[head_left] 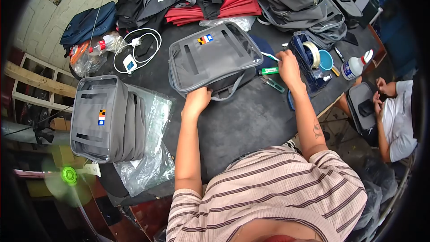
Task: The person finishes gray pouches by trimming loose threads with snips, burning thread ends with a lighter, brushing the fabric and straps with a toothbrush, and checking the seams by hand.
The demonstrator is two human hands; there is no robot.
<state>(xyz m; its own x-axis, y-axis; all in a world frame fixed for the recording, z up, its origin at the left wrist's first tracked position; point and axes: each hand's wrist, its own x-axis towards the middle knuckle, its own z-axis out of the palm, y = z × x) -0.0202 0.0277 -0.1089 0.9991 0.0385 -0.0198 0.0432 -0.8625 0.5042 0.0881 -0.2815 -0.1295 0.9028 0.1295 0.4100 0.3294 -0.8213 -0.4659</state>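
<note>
A grey bag with a clear plastic panel (pixel 210 58) and a small coloured flag patch lies on the dark table in front of me. My left hand (pixel 198 100) is closed at its near edge, the fingertips hidden beneath the rim. To the right of the bag, my right hand (pixel 289 67) pinches a slim white and teal toothbrush (pixel 270 56), whose head end points at the bag's side. Just below that hand lie a green box (pixel 268 71) and a green-handled cutter (pixel 273 84).
Stacked grey bags (pixel 107 118) stand on clear plastic (pixel 150 130) at left, near a spinning fan (pixel 69 175). A blue organizer (pixel 302 58) with tape and a white bottle (pixel 354 68) sit right. More bags (pixel 291 13) fill the back. Another person (pixel 398 116) sits at right.
</note>
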